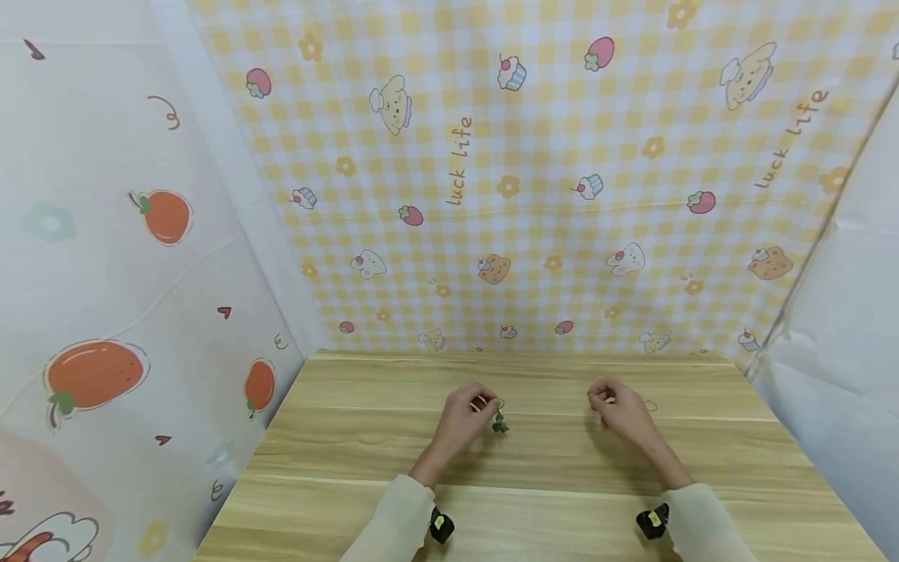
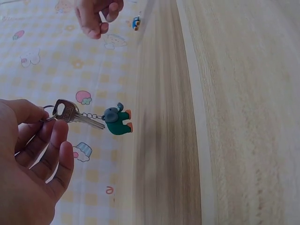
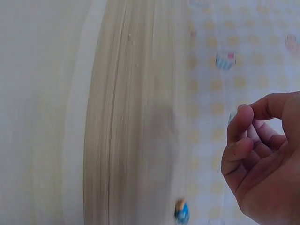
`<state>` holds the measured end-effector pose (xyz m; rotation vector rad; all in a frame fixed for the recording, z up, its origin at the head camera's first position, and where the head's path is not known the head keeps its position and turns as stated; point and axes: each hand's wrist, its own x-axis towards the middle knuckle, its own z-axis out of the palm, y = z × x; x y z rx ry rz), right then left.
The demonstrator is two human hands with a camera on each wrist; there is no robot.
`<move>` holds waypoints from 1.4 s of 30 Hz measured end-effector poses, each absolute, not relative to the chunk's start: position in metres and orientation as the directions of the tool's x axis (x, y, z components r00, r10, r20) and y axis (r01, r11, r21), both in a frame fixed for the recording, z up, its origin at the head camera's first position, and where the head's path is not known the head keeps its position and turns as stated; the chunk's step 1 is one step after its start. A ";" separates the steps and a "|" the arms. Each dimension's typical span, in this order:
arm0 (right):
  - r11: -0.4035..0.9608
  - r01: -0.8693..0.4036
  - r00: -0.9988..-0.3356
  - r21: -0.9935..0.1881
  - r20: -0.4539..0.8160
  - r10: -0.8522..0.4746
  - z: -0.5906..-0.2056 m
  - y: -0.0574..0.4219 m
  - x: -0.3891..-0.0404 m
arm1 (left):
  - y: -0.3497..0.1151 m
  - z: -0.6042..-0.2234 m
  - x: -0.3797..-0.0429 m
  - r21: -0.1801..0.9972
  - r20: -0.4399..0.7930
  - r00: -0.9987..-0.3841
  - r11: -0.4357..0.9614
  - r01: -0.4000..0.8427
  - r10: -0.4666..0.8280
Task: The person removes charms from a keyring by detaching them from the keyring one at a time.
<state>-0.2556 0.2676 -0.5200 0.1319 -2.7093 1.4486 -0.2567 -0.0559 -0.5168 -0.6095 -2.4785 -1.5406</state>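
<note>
My left hand (image 1: pixel 469 407) pinches a split key ring (image 2: pixel 48 114) between thumb and index finger above the table. A metal key (image 2: pixel 68 111) and a short chain hang from that ring. At the chain's end dangles an elephant charm (image 2: pixel 118 123) with a grey head, green body and orange feet. Across from it, my right hand (image 1: pixel 621 410) hovers over the table with thumb and index fingertips together and the other fingers curled; nothing shows between them. Just beyond that hand, a thin ring (image 1: pixel 651 406) lies on the table. A small blue and orange figure (image 3: pixel 182 212) is nearby.
The wood-grain table (image 1: pixel 534 523) meets a yellow checked cloth (image 1: pixel 534 148) at its back edge. White printed cloth (image 1: pixel 204 297) hangs on the left, and plain white sheeting (image 1: pixel 836 312) on the right. Each wrist carries a black camera (image 1: pixel 441 526).
</note>
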 end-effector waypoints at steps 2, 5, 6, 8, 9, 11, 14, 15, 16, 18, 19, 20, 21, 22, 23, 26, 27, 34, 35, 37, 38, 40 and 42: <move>0.528 -0.115 -0.993 -0.841 0.090 -0.074 -0.520 0.257 -0.255 | -0.055 -0.517 -0.256 0.821 0.344 -0.902 0.382 0.424 0.263; 0.492 -0.120 -0.991 -0.862 0.075 -0.110 -0.520 0.242 -0.253 | -0.053 -0.516 -0.255 0.822 0.342 -0.900 0.377 0.426 0.270; 0.477 -0.124 -0.989 -0.870 0.072 -0.127 -0.520 0.237 -0.253 | -0.052 -0.516 -0.254 0.823 0.342 -0.899 0.376 0.427 0.272; 0.447 -0.134 -0.986 -0.885 0.072 -0.152 -0.520 0.227 -0.252 | -0.051 -0.515 -0.254 0.827 0.335 -0.902 0.374 0.420 0.273; 0.433 -0.141 -0.983 -0.890 0.075 -0.165 -0.519 0.221 -0.251 | -0.051 -0.515 -0.253 0.828 0.330 -0.903 0.375 0.417 0.274; 0.405 -0.156 -0.977 -0.901 0.081 -0.197 -0.518 0.211 -0.250 | -0.049 -0.515 -0.253 0.832 0.325 -0.905 0.372 0.412 0.275; 0.382 -0.183 -0.965 -0.906 0.091 -0.247 -0.516 0.197 -0.247 | -0.048 -0.515 -0.253 0.841 0.312 -0.908 0.364 0.400 0.278; 0.378 -0.191 -0.960 -0.906 0.092 -0.265 -0.516 0.193 -0.246 | -0.047 -0.515 -0.253 0.844 0.307 -0.910 0.361 0.396 0.280; 0.373 -0.201 -0.954 -0.906 0.095 -0.283 -0.516 0.189 -0.245 | -0.047 -0.515 -0.253 0.848 0.303 -0.910 0.356 0.393 0.283; 0.375 -0.226 -0.944 -0.899 0.107 -0.312 -0.517 0.182 -0.244 | -0.047 -0.515 -0.252 0.858 0.291 -0.912 0.343 0.382 0.287; 0.376 -0.237 -0.940 -0.896 0.112 -0.324 -0.518 0.180 -0.243 | -0.047 -0.515 -0.252 0.861 0.289 -0.912 0.337 0.381 0.291; 0.372 -0.249 -0.934 -0.894 0.121 -0.335 -0.520 0.177 -0.243 | -0.047 -0.515 -0.252 0.864 0.290 -0.910 0.329 0.382 0.295; 0.367 -0.262 -0.930 -0.893 0.131 -0.345 -0.521 0.175 -0.243 | -0.046 -0.515 -0.251 0.867 0.287 -0.910 0.324 0.379 0.298; 0.361 -0.278 -0.924 -0.890 0.145 -0.353 -0.523 0.173 -0.243 | -0.046 -0.515 -0.251 0.869 0.284 -0.911 0.321 0.377 0.300; 0.357 -0.291 -0.921 -0.888 0.158 -0.357 -0.524 0.171 -0.243 | -0.046 -0.515 -0.251 0.871 0.280 -0.911 0.320 0.373 0.302; 0.343 -0.309 -0.914 -0.887 0.178 -0.364 -0.527 0.167 -0.243 | -0.046 -0.516 -0.250 0.872 0.274 -0.911 0.321 0.371 0.307; 0.343 -0.312 -0.914 -0.886 0.182 -0.363 -0.527 0.165 -0.243 | -0.045 -0.516 -0.250 0.873 0.268 -0.913 0.324 0.365 0.307; 0.373 -0.336 -0.917 -0.865 0.211 -0.337 -0.529 0.161 -0.245 | -0.046 -0.515 -0.248 0.875 0.264 -0.912 0.320 0.363 0.314; 0.378 -0.342 -0.918 -0.860 0.220 -0.330 -0.528 0.161 -0.245 | -0.046 -0.515 -0.248 0.876 0.262 -0.912 0.320 0.362 0.315; 0.384 -0.355 -0.918 -0.852 0.239 -0.318 -0.526 0.161 -0.245 | -0.047 -0.515 -0.248 0.876 0.260 -0.912 0.320 0.361 0.318; 0.387 -0.359 -0.917 -0.849 0.245 -0.314 -0.525 0.161 -0.245 | -0.047 -0.515 -0.248 0.877 0.257 -0.912 0.318 0.359 0.320; 0.384 -0.374 -0.913 -0.844 0.262 -0.312 -0.524 0.162 -0.245 | -0.047 -0.515 -0.247 0.880 0.250 -0.911 0.316 0.355 0.328; 0.377 -0.387 -0.908 -0.842 0.275 -0.316 -0.524 0.162 -0.245 | -0.047 -0.516 -0.248 0.883 0.247 -0.909 0.307 0.354 0.336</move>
